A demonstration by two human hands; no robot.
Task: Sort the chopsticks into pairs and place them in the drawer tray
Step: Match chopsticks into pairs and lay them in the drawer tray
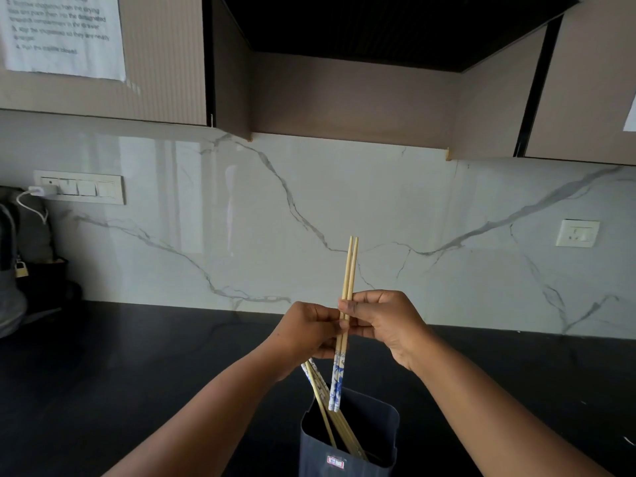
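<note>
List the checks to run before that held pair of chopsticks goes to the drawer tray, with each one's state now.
1. Pair matches: ok. The two held chopsticks both have pale shafts and blue-and-white patterned ends.
2. Ends aligned: ok. The tips sit nearly level at the top, patterned ends together at the bottom.
3. Grip: ok. The left hand and right hand both pinch the pair at mid-length.
4. Pair clear of the holder: ok. Its lower ends hang just above the dark holder.
5. Remaining chopsticks: not ok, several still lean in the holder, unsorted.
6. Drawer tray open and ready: cannot tell, it is out of view.
</note>
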